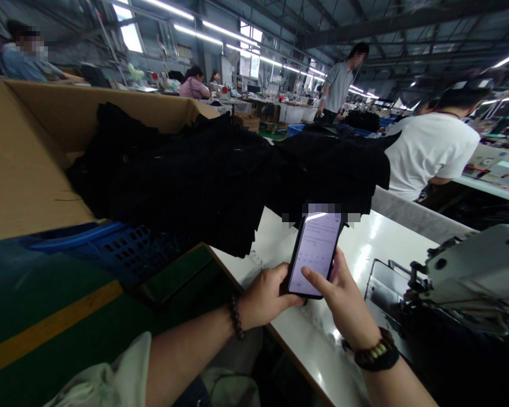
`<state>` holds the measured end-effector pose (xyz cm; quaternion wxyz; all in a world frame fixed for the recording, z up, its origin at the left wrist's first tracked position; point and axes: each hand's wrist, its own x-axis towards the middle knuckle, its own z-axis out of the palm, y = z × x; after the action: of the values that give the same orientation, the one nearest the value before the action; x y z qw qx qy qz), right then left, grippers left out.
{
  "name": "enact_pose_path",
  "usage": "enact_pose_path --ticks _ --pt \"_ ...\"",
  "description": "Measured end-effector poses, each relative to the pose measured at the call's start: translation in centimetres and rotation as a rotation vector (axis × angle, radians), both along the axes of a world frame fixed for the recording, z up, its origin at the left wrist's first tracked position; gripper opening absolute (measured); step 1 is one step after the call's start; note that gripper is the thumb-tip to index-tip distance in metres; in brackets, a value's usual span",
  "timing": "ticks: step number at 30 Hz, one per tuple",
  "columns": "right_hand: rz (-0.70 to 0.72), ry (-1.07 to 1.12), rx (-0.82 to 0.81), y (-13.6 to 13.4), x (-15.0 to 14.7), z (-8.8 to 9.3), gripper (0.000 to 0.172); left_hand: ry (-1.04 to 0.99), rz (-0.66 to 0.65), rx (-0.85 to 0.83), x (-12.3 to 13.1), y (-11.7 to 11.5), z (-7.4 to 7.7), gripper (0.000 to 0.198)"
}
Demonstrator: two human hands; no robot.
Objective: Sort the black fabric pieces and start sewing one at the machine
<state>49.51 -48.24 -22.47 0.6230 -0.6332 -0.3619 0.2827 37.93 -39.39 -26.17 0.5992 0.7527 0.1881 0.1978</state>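
A dark-edged smartphone [316,249] with a lit, pale screen is held tilted above the white table [275,237]. My left hand [265,297] is closed around its lower left side and bottom edge. On the other side, my right hand [343,294] grips the right edge, its thumb lying over the lower part of the screen. Lines of text show on the screen, too small to read. Just beyond the phone, a heap of black cloth pieces [322,164] spreads over the table's far part.
A sewing machine [470,271] stands at the right. To the left are a large cardboard box [21,158] and a blue plastic basket [123,249], with more black cloth [186,175] piled over them. A person in a white shirt [428,147] sits beyond the table; another [339,85] stands farther back.
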Motion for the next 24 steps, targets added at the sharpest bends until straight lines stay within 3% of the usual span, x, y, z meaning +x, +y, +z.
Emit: enact_pose_path --ticks 4,8,14,24 --pt "0.1 0.121 0.038 -0.41 0.4 0.23 0.06 -0.082 -0.035 -0.162 0.24 0.45 -0.61 0.041" --pt "0.114 0.173 0.029 -0.5 0.51 0.51 0.065 -0.115 -0.056 -0.266 0.38 0.55 -0.51 0.041" --pt "0.111 0.244 0.024 -0.38 0.22 0.9 0.059 -0.154 -0.096 -0.357 0.39 0.4 -0.04 0.043" --pt "0.029 0.165 0.025 -0.02 0.08 0.11 0.052 -0.09 -0.067 -0.236 0.25 0.44 -0.52 0.046"
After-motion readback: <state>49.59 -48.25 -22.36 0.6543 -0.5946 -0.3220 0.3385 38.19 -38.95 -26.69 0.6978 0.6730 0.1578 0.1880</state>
